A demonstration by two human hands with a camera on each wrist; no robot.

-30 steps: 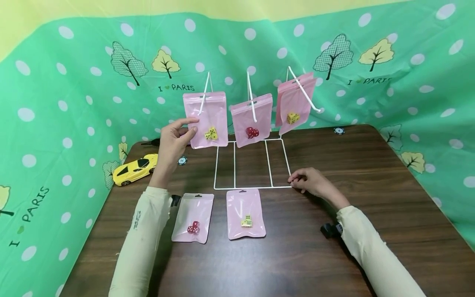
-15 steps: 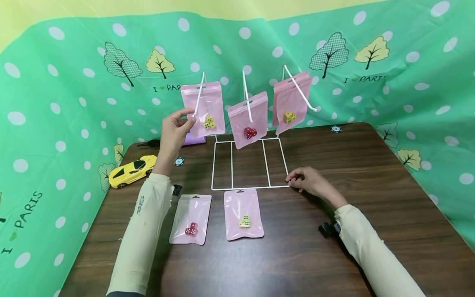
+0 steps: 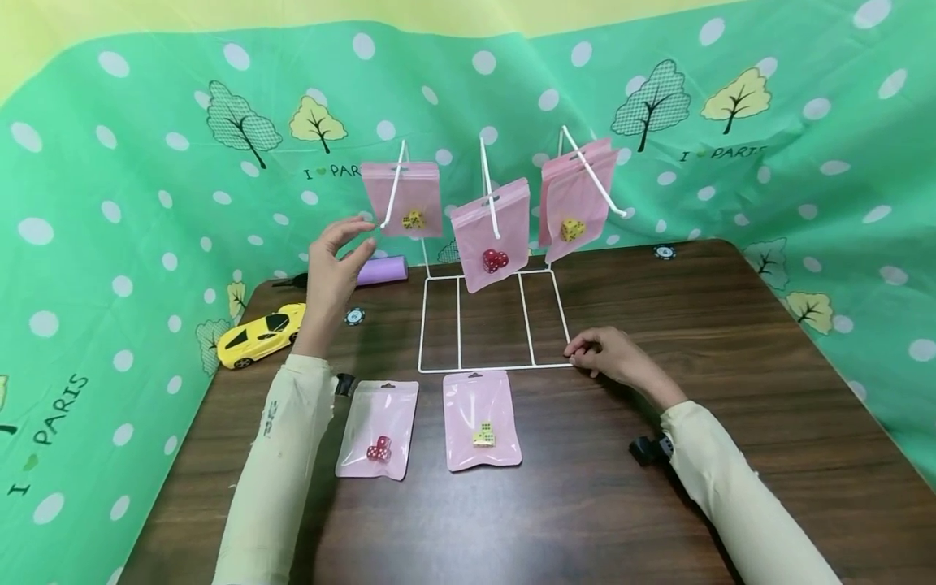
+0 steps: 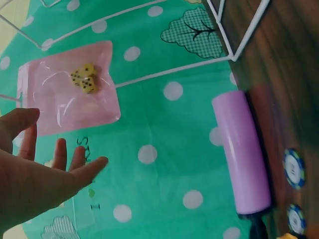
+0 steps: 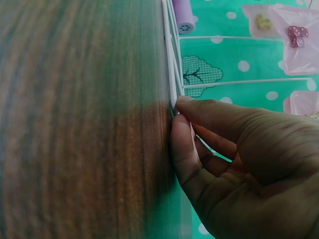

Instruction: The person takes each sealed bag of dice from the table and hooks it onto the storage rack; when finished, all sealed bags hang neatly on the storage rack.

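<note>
A pink zip bag with yellow dice (image 3: 424,187) hangs on the left hook of a white wire display rack (image 3: 459,325). Beside it, my left hand (image 3: 332,272) has thumb and fingers spread apart, holding nothing. In the left wrist view the bag (image 4: 50,94) hangs just beyond that hand (image 4: 50,179). With thumb and fingertips, my right hand (image 3: 614,356) pinches the rack's front right base corner; the right wrist view shows the hand (image 5: 239,144) on the wire. A bag with red dice (image 3: 475,231) hangs on the middle hook, and overlapping bags (image 3: 585,187) on the right one.
Two more pink bags lie on the table before the rack, one with red dice (image 3: 380,410), one with yellow dice (image 3: 468,402). A yellow toy car (image 3: 262,335), a purple cylinder with a black end (image 3: 383,270) and poker chips (image 3: 354,316) are at the left back.
The left hand has let go of the left bag and drawn slightly away to the left. That bag now hangs free, swung back on its hook. The right hand stays at the rack corner.
</note>
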